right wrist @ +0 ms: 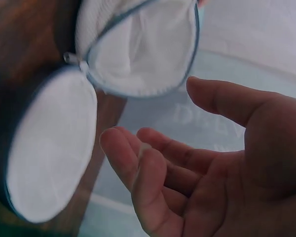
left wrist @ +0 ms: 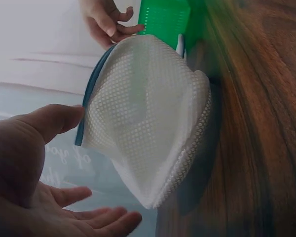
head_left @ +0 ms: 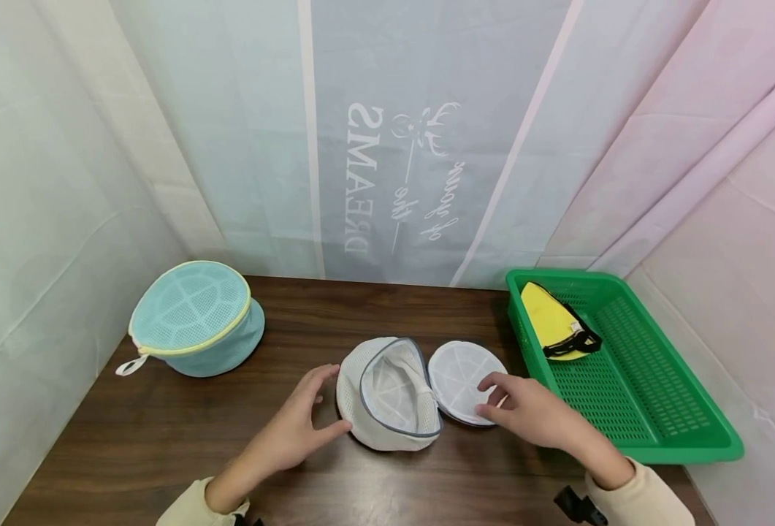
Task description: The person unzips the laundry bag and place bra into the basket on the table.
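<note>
Currently the white mesh bag (head_left: 390, 394) sits unzipped on the counter (head_left: 387, 493), between my left hand (head_left: 302, 424) and right hand (head_left: 532, 410). Both are loose, grasping nothing; its round lid (head_left: 461, 376) lies at my right fingertips (head_left: 486, 413).

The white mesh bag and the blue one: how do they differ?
The lid: the white mesh bag stands open, its lid lying out to the side; the blue bag has its lid over the top.
The trim: dark blue on the white bag, yellow on the blue bag.
The size: the blue bag looks larger than the white bag.
Both are mesh, have spoke-patterned lids and rest on the dark wooden table.
</note>
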Motion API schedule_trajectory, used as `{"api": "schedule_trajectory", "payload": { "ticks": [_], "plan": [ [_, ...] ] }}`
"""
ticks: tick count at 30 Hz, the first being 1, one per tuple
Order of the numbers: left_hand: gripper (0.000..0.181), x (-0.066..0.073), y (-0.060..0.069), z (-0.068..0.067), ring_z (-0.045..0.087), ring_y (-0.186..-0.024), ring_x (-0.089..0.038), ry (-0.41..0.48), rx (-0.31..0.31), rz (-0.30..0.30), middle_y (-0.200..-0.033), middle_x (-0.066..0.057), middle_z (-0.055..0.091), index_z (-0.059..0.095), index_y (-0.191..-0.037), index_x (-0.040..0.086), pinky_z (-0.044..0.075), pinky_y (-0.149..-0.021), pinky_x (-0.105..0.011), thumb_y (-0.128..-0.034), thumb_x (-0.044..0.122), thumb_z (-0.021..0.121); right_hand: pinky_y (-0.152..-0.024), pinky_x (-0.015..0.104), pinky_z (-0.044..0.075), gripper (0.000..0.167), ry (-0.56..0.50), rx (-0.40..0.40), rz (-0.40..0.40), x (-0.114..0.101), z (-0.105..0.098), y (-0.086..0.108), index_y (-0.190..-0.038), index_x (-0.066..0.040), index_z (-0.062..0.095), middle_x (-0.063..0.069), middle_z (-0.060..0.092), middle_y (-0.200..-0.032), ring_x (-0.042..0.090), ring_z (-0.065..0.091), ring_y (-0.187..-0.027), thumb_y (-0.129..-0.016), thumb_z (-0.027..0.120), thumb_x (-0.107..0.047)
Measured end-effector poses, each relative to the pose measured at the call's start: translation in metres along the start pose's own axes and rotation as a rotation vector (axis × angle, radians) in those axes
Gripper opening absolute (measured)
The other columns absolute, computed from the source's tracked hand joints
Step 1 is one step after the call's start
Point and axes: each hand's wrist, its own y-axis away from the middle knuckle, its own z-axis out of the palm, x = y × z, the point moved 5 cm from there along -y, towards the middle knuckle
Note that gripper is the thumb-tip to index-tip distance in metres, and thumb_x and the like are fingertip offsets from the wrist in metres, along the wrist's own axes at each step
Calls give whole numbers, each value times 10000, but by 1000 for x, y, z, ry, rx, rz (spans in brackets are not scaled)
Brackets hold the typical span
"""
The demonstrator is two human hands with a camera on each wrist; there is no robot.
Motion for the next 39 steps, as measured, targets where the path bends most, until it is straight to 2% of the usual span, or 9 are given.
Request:
{"api": "schedule_trajectory", "payload": {
  "ticks": [4, 6, 9, 12, 20, 28, 32, 39],
  "plan": [
    [905, -3, 2, 5, 291, -1477, -409, -56, -53, -87, -1626, -242, 243, 318, -1565, 13, 340, -1144, -609, -863, 241, 842, -639, 282, 509, 381, -6, -36, -84, -3, 19, 0, -1137, -49, 648, -63, 663, -865, 71, 608, -748, -921, 762, -342],
    [954, -4, 4, 9, 226, -1499, -431, -59, -85, -107, -1646, -255, 182, 275, -1589, 26, 287, -1159, -638, -865, 286, 840, -633, 277, 508, 429, -15, -54, -109, -3, 29, -1, -1142, -43, 640, -68, 665, -863, 65, 606, -740, -912, 767, -382],
    [1007, -5, 5, 15, 189, -1508, -435, -47, -131, -96, -1656, -259, 137, 222, -1605, 24, 263, -1165, -648, -866, 328, 836, -617, 292, 508, 474, -31, -95, -101, -3, 43, -2, -1140, -38, 624, -57, 668, -857, 84, 607, -730, -898, 777, -417],
    [1041, -7, 5, 20, 176, -1512, -426, -49, -152, -69, -1658, -260, 126, 200, -1607, 10, 252, -1172, -639, -858, 348, 839, -601, 312, 505, 504, -26, -118, -71, -2, 53, -3, -1122, -48, 616, -42, 666, -850, 116, 604, -724, -870, 798, -445],
    [1074, -15, 3, 27, 219, -1496, -434, -79, -125, -62, -1651, -275, 137, 212, -1594, -22, 285, -1163, -624, -812, 281, 882, -593, 303, 452, 569, 28, -80, -85, -4, 71, -10, -1095, -67, 618, -4, 629, -843, 119, 536, -716, -795, 847, -493],
    [1030, -20, -1, 35, 230, -1493, -422, -165, -124, -43, -1635, -295, 170, 220, -1572, -75, 305, -1170, -581, -833, 235, 867, -548, 278, 400, 508, 53, 17, -104, -11, 84, -17, -1034, -115, 588, -30, 555, -769, 102, 470, -666, -824, 811, -521],
    [992, -20, -4, 37, 247, -1488, -423, -227, -114, -32, -1617, -310, 211, 245, -1557, -92, 313, -1168, -573, -844, 230, 855, -540, 282, 386, 497, 87, 72, -94, -12, 88, -21, -1008, -125, 579, -39, 529, -754, 109, 456, -664, -822, 809, -524],
    [951, -20, -9, 39, 277, -1476, -432, -269, -88, -28, -1593, -327, 254, 277, -1541, -104, 328, -1164, -564, -854, 225, 845, -528, 312, 395, 462, 113, 111, -49, -11, 92, -28, -998, -134, 590, -39, 536, -752, 128, 465, -658, -823, 816, -498]
  ]
}}
